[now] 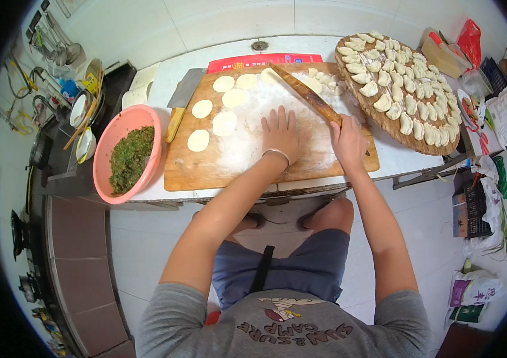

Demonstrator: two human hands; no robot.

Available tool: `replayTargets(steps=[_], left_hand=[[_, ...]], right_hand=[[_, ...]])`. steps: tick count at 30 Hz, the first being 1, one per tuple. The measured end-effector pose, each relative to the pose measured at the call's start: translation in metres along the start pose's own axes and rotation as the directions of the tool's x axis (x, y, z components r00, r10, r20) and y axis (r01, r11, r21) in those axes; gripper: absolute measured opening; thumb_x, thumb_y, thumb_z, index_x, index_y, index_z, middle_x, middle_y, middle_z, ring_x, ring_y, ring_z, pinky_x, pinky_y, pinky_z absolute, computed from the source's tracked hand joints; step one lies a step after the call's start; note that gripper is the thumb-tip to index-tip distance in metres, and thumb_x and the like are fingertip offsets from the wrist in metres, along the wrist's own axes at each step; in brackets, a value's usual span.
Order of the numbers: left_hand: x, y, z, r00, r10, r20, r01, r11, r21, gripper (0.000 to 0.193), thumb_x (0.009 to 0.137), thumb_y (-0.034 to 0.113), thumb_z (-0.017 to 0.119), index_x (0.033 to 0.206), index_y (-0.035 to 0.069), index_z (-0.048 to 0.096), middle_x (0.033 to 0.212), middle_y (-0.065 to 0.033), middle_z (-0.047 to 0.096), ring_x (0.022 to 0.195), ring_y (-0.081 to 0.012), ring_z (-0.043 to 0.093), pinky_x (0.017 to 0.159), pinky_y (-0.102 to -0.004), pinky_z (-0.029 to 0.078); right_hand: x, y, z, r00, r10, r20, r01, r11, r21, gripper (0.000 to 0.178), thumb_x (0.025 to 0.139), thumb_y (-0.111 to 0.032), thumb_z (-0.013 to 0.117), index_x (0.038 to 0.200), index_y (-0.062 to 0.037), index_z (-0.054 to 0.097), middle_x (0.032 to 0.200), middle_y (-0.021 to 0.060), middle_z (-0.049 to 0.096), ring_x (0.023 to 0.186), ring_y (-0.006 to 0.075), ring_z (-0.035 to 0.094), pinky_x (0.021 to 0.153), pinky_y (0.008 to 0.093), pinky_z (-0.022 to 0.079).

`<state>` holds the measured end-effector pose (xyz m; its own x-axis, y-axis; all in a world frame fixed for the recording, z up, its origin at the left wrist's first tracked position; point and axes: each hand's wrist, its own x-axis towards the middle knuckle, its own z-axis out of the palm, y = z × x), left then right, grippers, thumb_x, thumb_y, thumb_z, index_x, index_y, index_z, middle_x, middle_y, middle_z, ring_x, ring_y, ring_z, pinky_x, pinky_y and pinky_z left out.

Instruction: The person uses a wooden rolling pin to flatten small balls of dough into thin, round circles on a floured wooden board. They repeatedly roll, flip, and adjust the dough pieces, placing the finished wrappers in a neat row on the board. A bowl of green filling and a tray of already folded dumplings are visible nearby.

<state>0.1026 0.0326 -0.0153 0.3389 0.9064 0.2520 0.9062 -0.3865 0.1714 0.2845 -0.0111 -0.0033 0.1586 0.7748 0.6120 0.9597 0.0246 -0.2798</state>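
My left hand (282, 136) lies flat on the floured wooden board (185, 173), fingers spread and holding nothing. Closed around the near end of a brown wooden rolling pin (304, 90) is my right hand (349, 142); the pin slants away to the far left over the board. Several round dough wrappers (225, 123) lie on the board's left half. Small dough pieces (323, 79) sit at the back right, partly behind the pin. A cleaver (186, 88) rests along the board's left edge, its wooden handle toward me.
A pink bowl (100, 152) of chopped green filling (130, 160) stands left of the board. To the right, a round woven tray (391, 127) carries many dumplings (411, 89). A red sheet (217, 64) lies behind the board. Bags (474, 289) stand on the floor at right.
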Motion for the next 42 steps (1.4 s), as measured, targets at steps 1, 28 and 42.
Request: replayTargets(steps=[1,28,42], left_hand=[[-0.001,0.003,-0.011,0.997,-0.021,0.079,0.019,1.000,0.020,0.078,0.097,0.058,0.038,0.151,0.002,0.032,0.159,-0.0250,0.021,0.147,-0.0414,0.019,0.117,-0.0581,0.013],[-0.047,-0.110,-0.054,0.992,-0.035,-0.121,0.043,0.997,0.060,0.062,0.101,0.050,0.036,0.146,0.008,0.046,0.155,-0.0187,0.036,0.146,-0.0390,0.025,0.119,-0.0539,0.014],[-0.072,-0.100,-0.060,0.999,0.021,-0.028,-0.020,1.000,0.013,0.062,0.100,0.050,0.039,0.147,0.010,0.044,0.156,-0.0189,0.035,0.144,-0.0391,0.029,0.118,-0.0540,0.015]], right_hand=[[-0.001,0.000,0.000,1.000,-0.003,-0.007,0.003,1.000,0.001,0.028,0.094,-0.031,0.062,0.108,-0.0066,0.059,0.093,0.0123,0.060,0.086,0.0317,0.063,0.069,0.0420,0.051],[0.018,-0.044,0.004,0.776,-0.327,0.540,0.305,0.943,0.133,0.060,0.100,-0.050,0.037,0.151,-0.0178,0.038,0.159,0.0121,0.031,0.143,0.0376,0.033,0.117,0.0536,0.024],[-0.004,-0.030,-0.008,0.700,-0.398,0.594,0.380,0.911,0.162,0.059,0.101,-0.047,0.040,0.152,-0.0191,0.035,0.159,0.0142,0.030,0.146,0.0398,0.027,0.119,0.0520,0.022]])
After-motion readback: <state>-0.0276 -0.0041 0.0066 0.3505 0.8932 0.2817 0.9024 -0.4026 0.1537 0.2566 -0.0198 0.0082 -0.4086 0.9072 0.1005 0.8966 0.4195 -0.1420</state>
